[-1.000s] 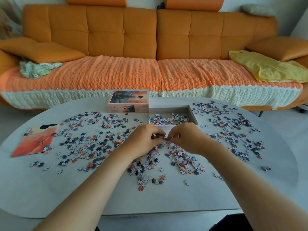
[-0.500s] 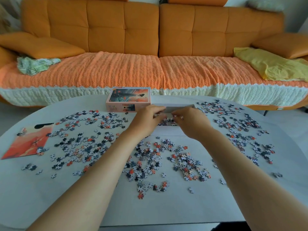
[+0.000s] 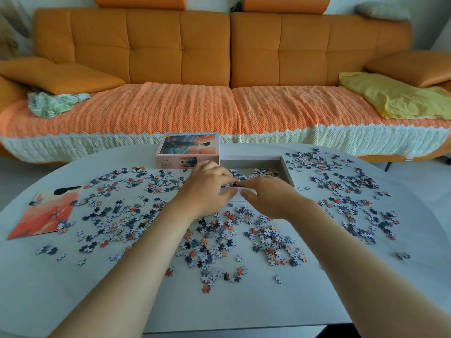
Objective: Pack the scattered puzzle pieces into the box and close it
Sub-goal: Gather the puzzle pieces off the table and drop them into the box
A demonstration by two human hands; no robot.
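Grey box (image 3: 288, 172) at 12 o'clock; left hand (image 3: 207, 189) pinches puzzle pieces (image 3: 233, 184) at rim; right hand (image 3: 267, 197) grip unclear; next: drop, regather.

The table (image 3: 73, 301) is showing a smooth, matt pale top. The sofa (image 3: 156, 45) is looking smooth and leather-like, its knitted throw (image 3: 170, 111) coarse. The box (image 3: 289, 172) is appearing as matt grey cardboard.
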